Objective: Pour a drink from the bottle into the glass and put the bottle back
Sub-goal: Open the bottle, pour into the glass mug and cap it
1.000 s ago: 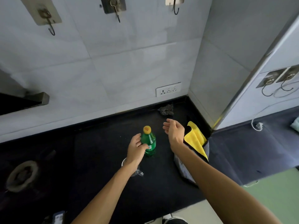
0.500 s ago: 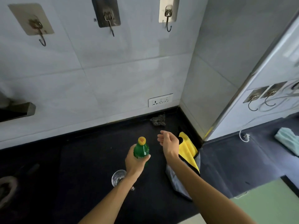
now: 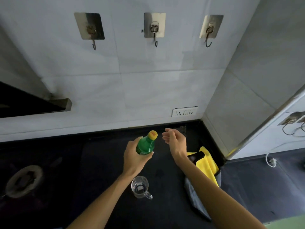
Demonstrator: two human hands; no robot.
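A small green bottle (image 3: 146,145) with a yellow cap is held above the black counter (image 3: 92,164). My left hand (image 3: 134,157) grips its body from below and behind. The cap is on and tilts slightly away from me. My right hand (image 3: 175,141) hovers just right of the cap, fingers relaxed, touching nothing. A clear glass mug (image 3: 140,186) with a handle stands on the counter below my left wrist, nearer to me than the bottle.
A yellow cloth (image 3: 208,164) over a grey one lies right of my right forearm, with a dark phone (image 3: 195,157) on it. A stove burner (image 3: 24,180) is at the left. A socket (image 3: 184,111) and three hooks are on the tiled wall.
My left hand has lifted the bottle off the counter and higher. The right hand stays beside the cap. The camera has tilted up, showing more wall.
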